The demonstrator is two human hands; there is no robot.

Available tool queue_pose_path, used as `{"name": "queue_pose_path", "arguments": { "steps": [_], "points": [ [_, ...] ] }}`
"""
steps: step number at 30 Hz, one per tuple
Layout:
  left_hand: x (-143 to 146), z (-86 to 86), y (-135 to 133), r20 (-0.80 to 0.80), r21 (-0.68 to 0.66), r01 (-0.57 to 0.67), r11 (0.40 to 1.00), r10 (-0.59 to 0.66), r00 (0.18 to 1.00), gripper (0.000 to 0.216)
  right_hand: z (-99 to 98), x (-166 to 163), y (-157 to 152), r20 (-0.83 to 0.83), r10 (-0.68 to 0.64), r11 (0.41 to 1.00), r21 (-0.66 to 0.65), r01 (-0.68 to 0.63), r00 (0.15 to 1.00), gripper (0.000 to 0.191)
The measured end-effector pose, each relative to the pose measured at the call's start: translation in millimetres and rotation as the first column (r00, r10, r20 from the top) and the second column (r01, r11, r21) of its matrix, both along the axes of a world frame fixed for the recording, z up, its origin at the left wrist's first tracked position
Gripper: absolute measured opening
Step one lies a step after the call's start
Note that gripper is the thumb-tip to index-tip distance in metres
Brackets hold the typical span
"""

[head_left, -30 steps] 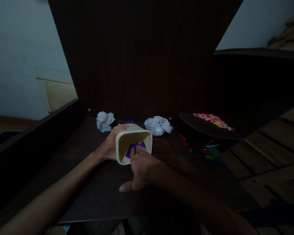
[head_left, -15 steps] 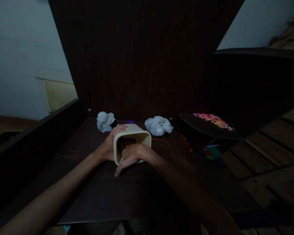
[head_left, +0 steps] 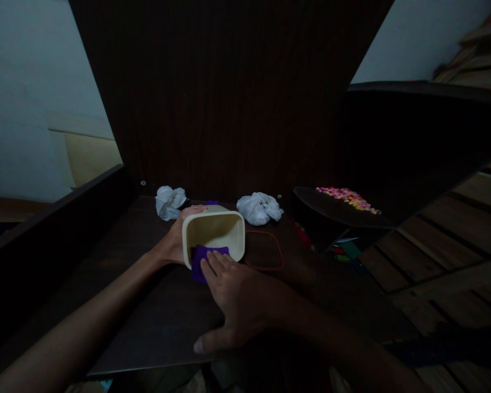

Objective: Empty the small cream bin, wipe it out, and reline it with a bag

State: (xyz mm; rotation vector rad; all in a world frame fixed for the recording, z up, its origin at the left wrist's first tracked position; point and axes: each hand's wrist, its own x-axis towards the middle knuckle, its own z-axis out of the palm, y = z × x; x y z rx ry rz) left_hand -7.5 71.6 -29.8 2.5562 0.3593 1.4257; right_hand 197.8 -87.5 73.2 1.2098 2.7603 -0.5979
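Note:
A cream-coloured container lies on its side on the dark wooden surface, its mouth facing me. My left hand is closed around the container's left side, and its fingertips rest on top. A purple cloth hangs over the lower rim of the mouth. My right hand lies over that rim with its fingers stretched flat on the cloth, pressing it there. Its thumb points away to the left, apart from the fingers. The inside of the container shows pale and shadowed above the cloth.
Two crumpled white plastic bags stand at the back. A reddish-brown rounded frame lies right of the container. Small colourful pieces sit on a dark shelf at right. A low dark side board runs along the left.
My right hand has come out of the container to its lower rim, and its fingers have straightened. The purple cloth now shows under them. My left hand still grips the container.

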Motion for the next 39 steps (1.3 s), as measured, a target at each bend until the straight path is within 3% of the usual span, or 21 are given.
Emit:
{"name": "queue_pose_path", "arguments": {
  "steps": [6, 11, 18, 22, 26, 29, 34, 39],
  "points": [
    [11, 4.5, -6, 0.03, 0.069, -0.056, 0.996, 0.054, 0.998, 0.112, -1.7, -6, 15, 0.135, -0.278, 0.958, -0.028, 0.284, 0.951, 0.138],
    [13, 10.2, -11, 0.002, 0.096, -0.053, 0.994, 0.053, 0.999, 0.11, -2.2, -26, 55, 0.309, -0.221, 0.964, -0.075, 0.255, 0.925, 0.141],
    [10, 8.2, -9, -0.02, 0.09, -0.039, 0.995, 0.041, 0.999, 0.109, -14.2, -41, 97, 0.238, -0.155, 0.968, -0.158, 0.196, 0.959, 0.122],
    [8, 5.1, -6, -0.014, 0.091, -0.039, 0.995, 0.041, 0.999, 0.109, -8.2, -43, 87, 0.133, 0.04, 0.984, -0.177, -0.016, 0.99, 0.094],
    [6, 7.1, -6, -0.012, 0.083, -0.019, 0.996, 0.02, 1.0, 0.104, -1.7, -32, 51, 0.061, 0.073, 0.996, -0.047, -0.07, 0.995, 0.123],
    [6, 8.6, -5, -0.012, 0.063, -0.019, 0.998, 0.02, 1.0, 0.106, 3.8, -18, 18, 0.062, 0.073, 0.997, -0.023, -0.072, 0.995, 0.131],
    [7, 8.9, -3, -0.006, 0.081, -0.027, 0.996, 0.028, 1.0, 0.112, 19.3, -6, -8, 0.118, -0.122, 0.988, -0.08, 0.132, 0.985, 0.131],
    [11, 11.4, -8, -0.012, 0.08, -0.045, 0.996, 0.046, 0.999, 0.112, 13.6, -22, 29, 0.325, -0.247, 0.949, -0.108, 0.295, 0.913, 0.143]
  ]
}}
